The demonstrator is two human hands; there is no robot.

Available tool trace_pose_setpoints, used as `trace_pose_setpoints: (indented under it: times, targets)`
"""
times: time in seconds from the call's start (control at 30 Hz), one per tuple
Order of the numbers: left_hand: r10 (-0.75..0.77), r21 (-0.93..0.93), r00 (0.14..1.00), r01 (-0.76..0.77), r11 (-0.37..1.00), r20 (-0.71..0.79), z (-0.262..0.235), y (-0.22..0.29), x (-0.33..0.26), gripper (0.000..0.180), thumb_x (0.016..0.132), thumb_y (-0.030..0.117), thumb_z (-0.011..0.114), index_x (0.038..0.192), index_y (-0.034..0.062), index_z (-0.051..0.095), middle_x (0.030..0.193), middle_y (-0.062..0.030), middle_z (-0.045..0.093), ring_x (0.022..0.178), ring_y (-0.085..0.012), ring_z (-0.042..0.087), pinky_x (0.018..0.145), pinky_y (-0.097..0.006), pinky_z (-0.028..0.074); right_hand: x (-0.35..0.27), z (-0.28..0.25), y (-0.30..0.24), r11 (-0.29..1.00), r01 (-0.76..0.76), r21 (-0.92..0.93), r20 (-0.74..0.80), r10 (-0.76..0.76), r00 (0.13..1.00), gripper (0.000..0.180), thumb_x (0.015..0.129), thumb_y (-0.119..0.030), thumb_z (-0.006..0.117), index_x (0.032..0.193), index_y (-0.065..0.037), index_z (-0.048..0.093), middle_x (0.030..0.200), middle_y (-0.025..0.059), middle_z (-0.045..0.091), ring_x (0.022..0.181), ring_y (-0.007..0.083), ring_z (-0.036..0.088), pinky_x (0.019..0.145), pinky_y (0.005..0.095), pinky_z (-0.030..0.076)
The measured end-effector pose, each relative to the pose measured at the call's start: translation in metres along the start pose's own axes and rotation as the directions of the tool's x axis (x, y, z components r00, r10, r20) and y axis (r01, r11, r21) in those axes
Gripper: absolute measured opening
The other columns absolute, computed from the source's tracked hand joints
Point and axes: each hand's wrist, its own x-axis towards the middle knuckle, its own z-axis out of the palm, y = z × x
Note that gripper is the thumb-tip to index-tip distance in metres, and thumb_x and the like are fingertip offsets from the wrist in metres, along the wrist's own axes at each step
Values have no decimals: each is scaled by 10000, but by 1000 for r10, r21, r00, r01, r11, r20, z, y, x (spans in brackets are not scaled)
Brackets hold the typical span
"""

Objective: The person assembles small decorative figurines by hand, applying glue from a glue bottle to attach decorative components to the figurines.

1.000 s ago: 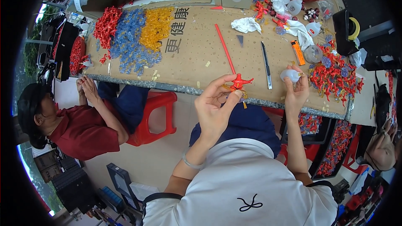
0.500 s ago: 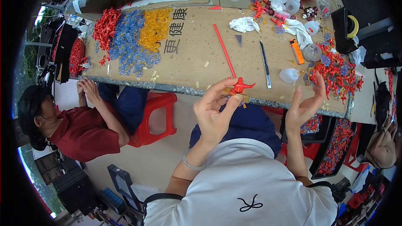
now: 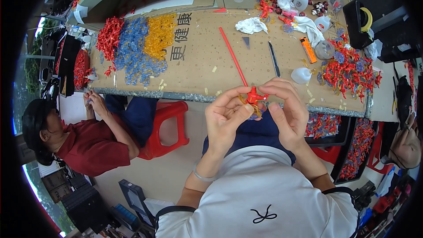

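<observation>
My left hand (image 3: 224, 121) pinches a small red plastic figure (image 3: 254, 96) between thumb and fingers. Yellow and blue translucent pieces (image 3: 256, 113) show under the red one, partly hidden by my thumb. My right hand (image 3: 288, 117) curves around the figure's right side, thumb and index finger apart. Its index fingertip is beside the top of the figure; whether it touches, I cannot tell. Just beyond the hands, a red stick (image 3: 232, 55) lies on the cardboard-covered table (image 3: 194, 75). Nearest my right hand on the table is a white squeeze bottle (image 3: 302, 75).
Red (image 3: 110, 35), blue (image 3: 136, 57) and yellow parts (image 3: 159, 35) lie in piles at left. At right are a heap of assembled figures (image 3: 348, 72), a craft knife (image 3: 274, 59) and an orange box (image 3: 308, 50). A co-worker (image 3: 92, 139) sits left beside a red stool (image 3: 165, 125).
My right hand has come in from the right to the figure. My left hand keeps its hold on it. The view has shifted slightly.
</observation>
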Motion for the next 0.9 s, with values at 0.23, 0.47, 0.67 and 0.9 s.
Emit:
trace_pose_setpoints:
  times: [0.23,0.47,0.67,0.9]
  targets:
    - [185,287,981,-161,944,-59,11,3,-11,296,862,-71,624,1155,-81,583,1012,-154,669,899,-204,680,764,-292,580,-8,4,-4,979,-124,161,-10,127,992,208,892,-121,578,1042,2,654,1034,126,654,1014,263,570,925,357,393]
    - [262,559,965,-203,804,-25,4,-2,-6,276,801,-38,696,1075,-24,664,995,-114,706,838,-156,694,721,-256,562,11,7,1,936,-320,148,36,318,947,105,802,-81,714,876,-7,719,848,92,666,868,192,594,836,301,422]
    - [265,641,963,-178,746,-40,12,11,-6,256,797,0,706,1051,0,678,940,-129,714,788,-165,695,656,-271,546,16,10,-2,942,-283,179,41,281,959,50,794,-34,718,816,11,707,774,75,634,786,189,569,738,302,429]
    - [217,640,975,-190,744,37,8,11,-5,288,840,4,677,1124,-27,645,996,-129,710,823,-172,710,706,-274,568,8,19,-4,897,-322,302,-65,357,932,93,784,20,687,731,59,622,747,81,578,798,179,526,718,292,411]
